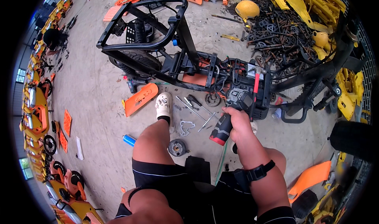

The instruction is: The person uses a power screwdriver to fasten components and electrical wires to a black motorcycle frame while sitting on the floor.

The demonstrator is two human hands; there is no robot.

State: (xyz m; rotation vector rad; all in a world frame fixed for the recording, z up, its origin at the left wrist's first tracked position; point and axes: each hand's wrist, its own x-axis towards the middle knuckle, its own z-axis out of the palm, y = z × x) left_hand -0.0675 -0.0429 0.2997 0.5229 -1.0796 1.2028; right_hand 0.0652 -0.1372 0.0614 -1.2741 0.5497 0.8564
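Observation:
My right hand [238, 123] grips a red and black cordless drill [231, 115] by its handle. The drill's head points into the black metal vehicle frame [185, 38] lying on the concrete floor, near its wiring and an orange plate [195, 78]. A red-handled hammer [256, 81] rests on the frame just above the drill. My left hand is not visible; only a forearm with a dark band [136, 192] shows at the lower edge. My left leg stretches forward, its white shoe [164, 104] close to the frame.
Screwdrivers and wrenches [195, 107], a short chain [185, 127], a black pulley [177, 147], a blue can [129, 140] and an orange panel [140, 99] lie by my leg. Rusty parts [276, 34] are piled at the back right, a tyre [351, 139] at the right.

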